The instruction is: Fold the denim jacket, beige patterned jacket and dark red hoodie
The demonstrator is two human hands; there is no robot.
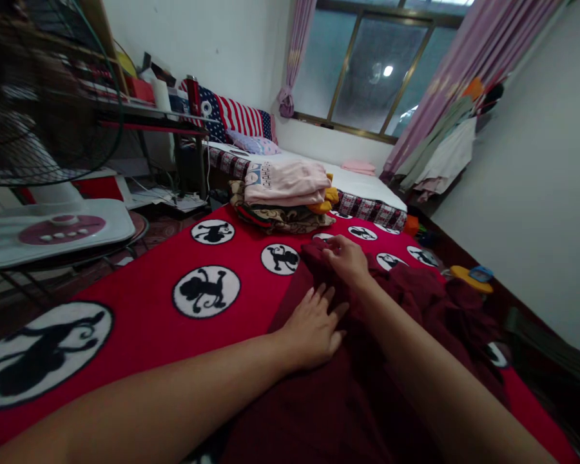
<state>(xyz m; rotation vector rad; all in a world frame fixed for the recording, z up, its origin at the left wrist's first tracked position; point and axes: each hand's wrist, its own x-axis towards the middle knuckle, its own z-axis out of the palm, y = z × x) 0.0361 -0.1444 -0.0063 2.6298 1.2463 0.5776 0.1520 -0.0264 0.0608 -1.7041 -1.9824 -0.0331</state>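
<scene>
A dark maroon garment (338,406) is spread over the red blanket (251,303), which has black monkey figures in white circles. My left hand (314,328) lies flat on the garment with its fingers stretched out. Just beyond it, my right hand (347,259) pinches the garment's far end between thumb and fingers. To the right of my right arm the cloth is bunched in loose folds. What kind of garment it is, I cannot make out. Beyond my hands stands a stack of folded clothes (287,187), with a pale pink top piece over patterned brown and mustard ones.
An electric fan (62,219) stands at the left, by a cluttered desk (164,119). Behind the stack is a second bed (319,164) with pillows. Clothes (447,154) hang by the curtain at the right. A yellow stool (468,279) stands along the right wall.
</scene>
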